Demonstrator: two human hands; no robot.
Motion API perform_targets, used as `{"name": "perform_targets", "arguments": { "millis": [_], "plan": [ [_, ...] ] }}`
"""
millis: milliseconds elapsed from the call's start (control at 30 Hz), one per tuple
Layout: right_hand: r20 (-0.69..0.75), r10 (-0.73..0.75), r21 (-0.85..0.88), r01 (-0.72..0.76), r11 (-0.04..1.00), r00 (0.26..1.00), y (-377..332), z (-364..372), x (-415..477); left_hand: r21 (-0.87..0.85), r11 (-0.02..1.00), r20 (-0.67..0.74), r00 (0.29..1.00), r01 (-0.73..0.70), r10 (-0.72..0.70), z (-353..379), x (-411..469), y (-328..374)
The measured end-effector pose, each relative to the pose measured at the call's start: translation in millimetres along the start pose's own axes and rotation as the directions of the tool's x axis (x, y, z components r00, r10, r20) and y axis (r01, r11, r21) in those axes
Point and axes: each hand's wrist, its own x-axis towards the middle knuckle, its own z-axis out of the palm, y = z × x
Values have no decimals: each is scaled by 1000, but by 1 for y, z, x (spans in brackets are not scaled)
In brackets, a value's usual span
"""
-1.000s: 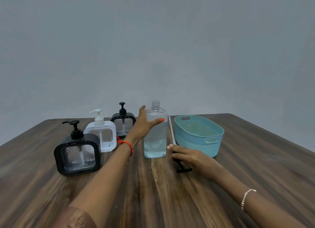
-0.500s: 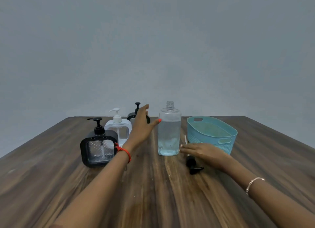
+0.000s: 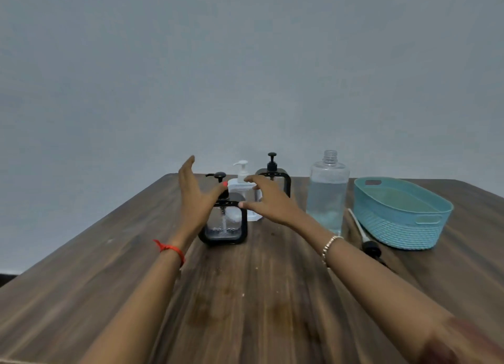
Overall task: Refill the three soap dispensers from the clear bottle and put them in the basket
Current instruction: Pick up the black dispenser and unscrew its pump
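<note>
Left hand (image 3: 195,200) and right hand (image 3: 268,203) flank nearest black dispenser (image 3: 223,228), perhaps touching.

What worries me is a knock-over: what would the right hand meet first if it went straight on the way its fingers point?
Likely the near black dispenser, at its pump: the right hand points left above its top. The white dispenser behind may come first; depth is unclear.
</note>
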Motion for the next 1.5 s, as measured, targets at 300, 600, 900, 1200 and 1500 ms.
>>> {"name": "perform_targets", "arguments": {
  "millis": [300,600,900,1200,1500],
  "plan": [
    [19,202,203,-201,958,979,-5,35,11,46,931,293,886,361,-358,1,-7,-54],
    [9,306,231,-300,926,952,16,-9,-12,-88,947,436,867,309,-242,29,-14,-19],
    [-244,265,125,-240,963,933,23,-40,-38,-75,952,552,807,298,-209,82,-33,8],
    [-89,240,168,-223,960,967,35,-53,-40,-89,921,653,720,380,-234,79,-30,8],
    [171,147,314,-195,929,974,43,-74,-37,-92,894,741,630,439,-233,72,-29,2]
  ]
}}
